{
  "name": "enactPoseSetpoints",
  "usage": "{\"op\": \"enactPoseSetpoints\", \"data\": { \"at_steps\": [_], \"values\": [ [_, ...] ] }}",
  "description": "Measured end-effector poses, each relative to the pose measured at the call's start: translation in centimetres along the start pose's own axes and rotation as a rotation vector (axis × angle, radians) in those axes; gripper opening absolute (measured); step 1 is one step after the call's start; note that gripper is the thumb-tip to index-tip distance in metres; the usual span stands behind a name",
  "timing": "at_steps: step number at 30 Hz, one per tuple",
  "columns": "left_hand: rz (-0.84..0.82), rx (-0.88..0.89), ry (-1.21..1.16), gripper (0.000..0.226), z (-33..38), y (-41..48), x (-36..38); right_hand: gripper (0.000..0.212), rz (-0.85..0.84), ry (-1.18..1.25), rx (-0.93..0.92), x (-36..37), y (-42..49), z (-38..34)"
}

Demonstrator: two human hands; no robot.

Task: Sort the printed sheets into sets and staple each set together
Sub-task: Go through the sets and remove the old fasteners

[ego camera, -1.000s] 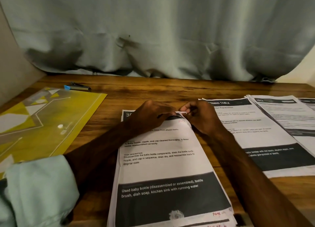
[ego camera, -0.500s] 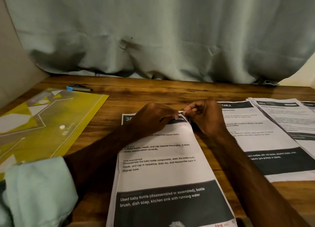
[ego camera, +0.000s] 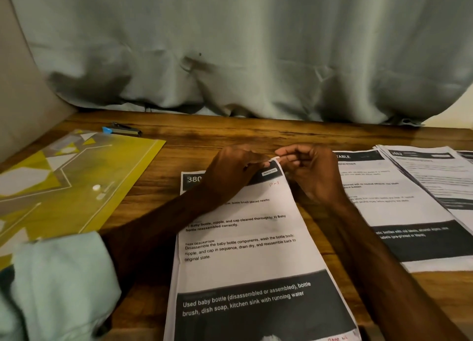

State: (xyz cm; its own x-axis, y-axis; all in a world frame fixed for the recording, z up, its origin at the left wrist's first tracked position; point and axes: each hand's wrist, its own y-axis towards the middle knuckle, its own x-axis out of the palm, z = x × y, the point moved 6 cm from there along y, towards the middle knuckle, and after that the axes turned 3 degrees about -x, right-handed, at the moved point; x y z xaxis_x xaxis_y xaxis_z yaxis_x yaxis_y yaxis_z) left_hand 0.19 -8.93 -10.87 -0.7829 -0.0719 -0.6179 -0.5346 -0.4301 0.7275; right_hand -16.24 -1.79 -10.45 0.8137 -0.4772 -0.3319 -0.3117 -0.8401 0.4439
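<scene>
A set of printed sheets (ego camera: 245, 251) about a baby bottle lies in front of me on the wooden table (ego camera: 230, 135). My left hand (ego camera: 230, 171) rests on the top of the set, fingertips at its upper right corner. My right hand (ego camera: 307, 171) pinches that same corner, which is lifted and curled up a little. Two other piles of printed sheets lie to the right, one (ego camera: 399, 212) beside my right arm and one (ego camera: 440, 176) overlapping it at the far right. A small stapler (ego camera: 122, 130) with a blue end lies at the back left.
A yellow patterned folder (ego camera: 71, 184) lies on the left of the table. A grey-green curtain (ego camera: 243, 46) hangs behind the table's back edge. A pale green sleeve (ego camera: 58, 284) covers my left upper arm at the lower left.
My right hand has lifted slightly with the corner of the sheets between its fingers. The view has shifted a little; the hands stay at the same corner.
</scene>
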Motion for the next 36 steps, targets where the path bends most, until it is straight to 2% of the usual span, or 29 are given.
{"op": "enactPoseSetpoints", "data": {
  "at_steps": [8,17,21,25,36],
  "values": [
    [-0.003,-0.054,-0.074,0.020,-0.06,0.18,-0.34,0.016,-0.033,0.184,0.094,0.05,-0.36,0.17],
    [0.031,-0.092,-0.126,0.015,0.10,0.14,-0.60,0.013,-0.064,0.224,0.126,0.27,-0.35,0.09],
    [0.033,-0.123,-0.139,0.015,-0.04,0.15,-0.56,0.019,-0.075,0.258,0.120,0.43,-0.47,-0.18],
    [0.024,-0.119,-0.150,0.016,0.09,0.18,-0.59,0.028,-0.110,0.221,0.086,0.60,-0.54,-0.45],
    [0.044,-0.117,-0.109,0.015,0.12,0.14,-0.61,0.021,-0.055,0.197,0.087,0.50,-0.62,0.10]
  ]
}}
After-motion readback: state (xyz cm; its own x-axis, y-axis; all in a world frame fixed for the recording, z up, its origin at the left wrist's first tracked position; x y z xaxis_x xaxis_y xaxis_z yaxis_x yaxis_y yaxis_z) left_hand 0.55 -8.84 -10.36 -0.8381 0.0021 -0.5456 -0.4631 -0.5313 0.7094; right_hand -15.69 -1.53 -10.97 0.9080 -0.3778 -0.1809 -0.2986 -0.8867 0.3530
